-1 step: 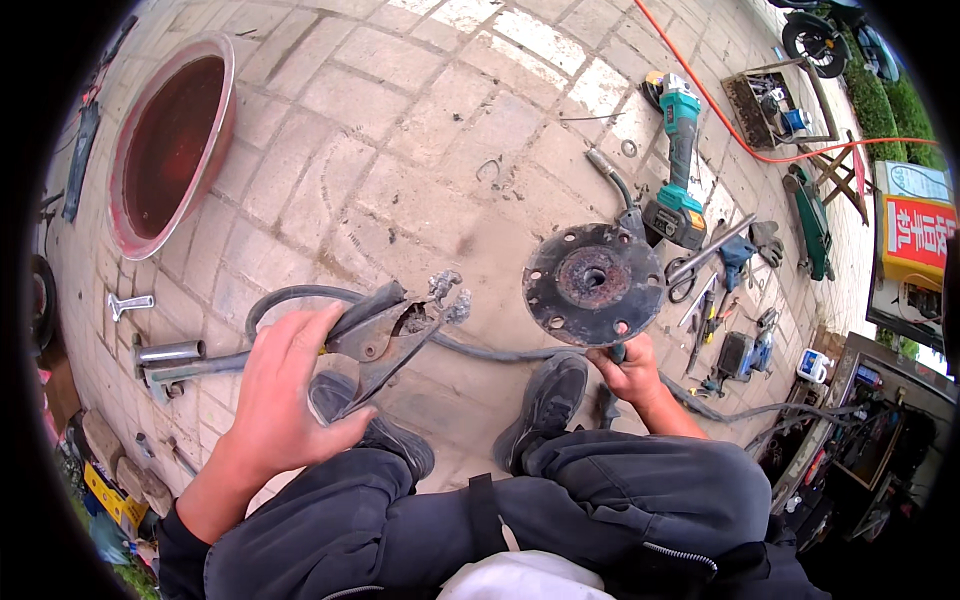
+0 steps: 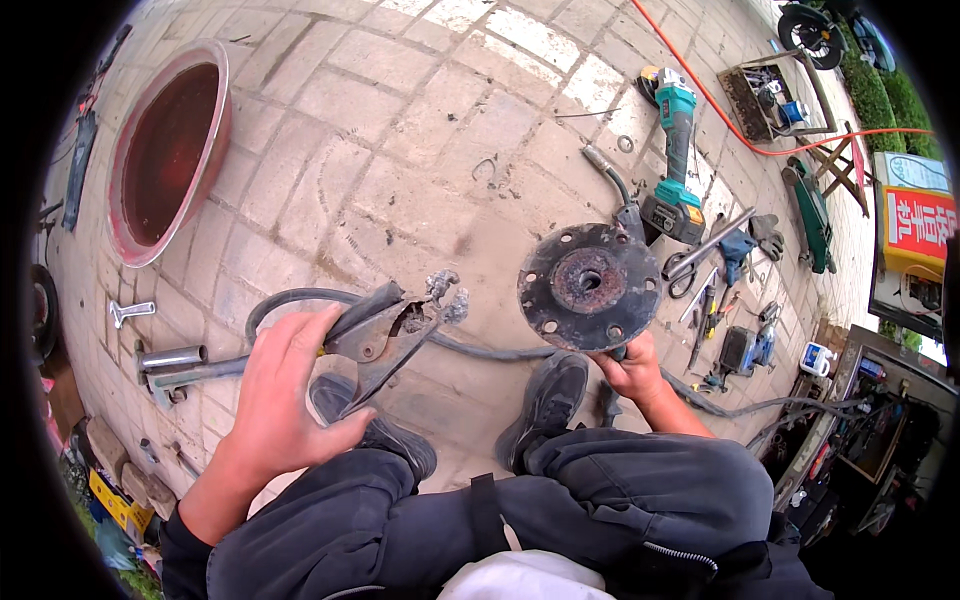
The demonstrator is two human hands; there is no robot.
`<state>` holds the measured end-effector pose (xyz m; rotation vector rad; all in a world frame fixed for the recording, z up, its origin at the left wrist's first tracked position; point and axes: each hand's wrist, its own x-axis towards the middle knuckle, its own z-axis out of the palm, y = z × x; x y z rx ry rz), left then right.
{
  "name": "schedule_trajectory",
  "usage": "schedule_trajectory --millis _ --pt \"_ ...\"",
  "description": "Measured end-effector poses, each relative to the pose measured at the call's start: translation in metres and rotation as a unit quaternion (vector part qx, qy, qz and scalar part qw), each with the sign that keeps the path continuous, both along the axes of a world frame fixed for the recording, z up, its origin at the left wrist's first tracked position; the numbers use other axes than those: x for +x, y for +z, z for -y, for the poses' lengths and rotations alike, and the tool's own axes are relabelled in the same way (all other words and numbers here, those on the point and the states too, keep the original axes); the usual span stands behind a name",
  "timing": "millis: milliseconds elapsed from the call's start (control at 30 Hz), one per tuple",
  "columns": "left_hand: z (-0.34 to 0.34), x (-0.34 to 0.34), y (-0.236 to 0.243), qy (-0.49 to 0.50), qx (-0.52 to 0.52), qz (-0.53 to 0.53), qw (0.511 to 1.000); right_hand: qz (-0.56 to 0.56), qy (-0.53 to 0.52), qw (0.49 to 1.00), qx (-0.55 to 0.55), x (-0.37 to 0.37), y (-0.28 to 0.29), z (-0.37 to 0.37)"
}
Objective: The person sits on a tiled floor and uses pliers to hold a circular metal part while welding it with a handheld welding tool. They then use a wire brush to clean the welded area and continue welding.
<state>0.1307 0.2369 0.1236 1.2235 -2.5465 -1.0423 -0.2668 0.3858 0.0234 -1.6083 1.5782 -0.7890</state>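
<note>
My left hand [image 2: 285, 395] grips the handles of a rusty welding clamp [image 2: 385, 335]. Its jaws point right and carry grey slag at the tip [image 2: 448, 295]. A dark cable [image 2: 290, 298] loops from the clamp along the paving. My right hand [image 2: 630, 368] holds the lower edge of a round rusty flange disc [image 2: 588, 285], which has bolt holes around its rim and a centre hole. Both hands are above my two dark shoes [image 2: 545, 405] on the brick paving.
A red basin [image 2: 165, 150] sits upper left. Metal pipes [image 2: 175, 365] lie at the left. A teal angle grinder [image 2: 675, 150], pliers, wrenches and small tools [image 2: 720, 290] spread on the right, with an orange cord [image 2: 720, 110] and a crate [image 2: 765, 95] beyond.
</note>
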Motion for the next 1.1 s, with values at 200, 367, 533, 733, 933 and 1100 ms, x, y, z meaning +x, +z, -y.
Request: schedule_trajectory --millis 200,367,533,733,933,1100 --pt "0.001 -0.008 0.005 0.009 0.006 -0.009 1.000 -0.058 0.051 0.992 -0.103 -0.008 0.003 0.000" --pt "0.002 -0.010 0.006 0.016 0.015 -0.031 0.999 -0.037 0.065 0.992 -0.104 -0.006 -0.003 0.002" --pt "0.001 -0.009 0.005 0.026 0.004 -0.062 0.998 0.015 0.010 1.000 -0.015 0.006 0.001 0.004" --pt "0.000 -0.008 0.002 -0.075 -0.061 -0.044 0.994 -0.054 0.072 0.989 -0.115 0.011 -0.002 0.014" --pt "-0.005 0.007 -0.009 -0.087 0.005 0.004 0.996 -0.065 -0.012 0.998 -0.006 0.009 0.004 0.018" --pt "0.003 0.016 -0.022 0.111 0.240 -0.036 0.964 -0.268 -0.005 0.962 0.052 0.004 0.034 0.049"
